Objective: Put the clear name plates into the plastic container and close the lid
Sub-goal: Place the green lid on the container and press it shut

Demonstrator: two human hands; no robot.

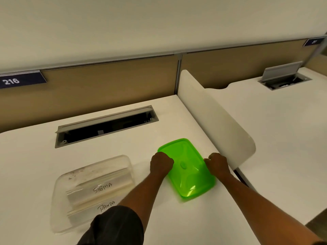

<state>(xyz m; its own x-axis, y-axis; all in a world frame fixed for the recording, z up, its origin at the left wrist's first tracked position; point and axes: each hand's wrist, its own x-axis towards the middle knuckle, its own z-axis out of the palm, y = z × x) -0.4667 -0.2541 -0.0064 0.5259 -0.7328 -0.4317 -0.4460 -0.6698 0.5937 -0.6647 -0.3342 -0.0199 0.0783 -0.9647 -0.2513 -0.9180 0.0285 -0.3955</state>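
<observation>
A clear plastic container (pixel 92 174) lies on the white desk at the lower left. Inside it rest two clear name plates, one marked SIGMA (pixel 102 187) and one marked PANDA (pixel 106 206). To its right lies the green lid (pixel 187 168), flat on the desk. My left hand (pixel 161 163) is closed on the lid's left edge. My right hand (pixel 218 163) is closed on its right edge. Both forearms reach in from the bottom of the view.
An open grey cable tray (pixel 106 124) is sunk into the desk behind the container. A white divider panel (pixel 212 117) stands just right of the lid. A tan partition (pixel 106 85) with a 216 sign runs along the back.
</observation>
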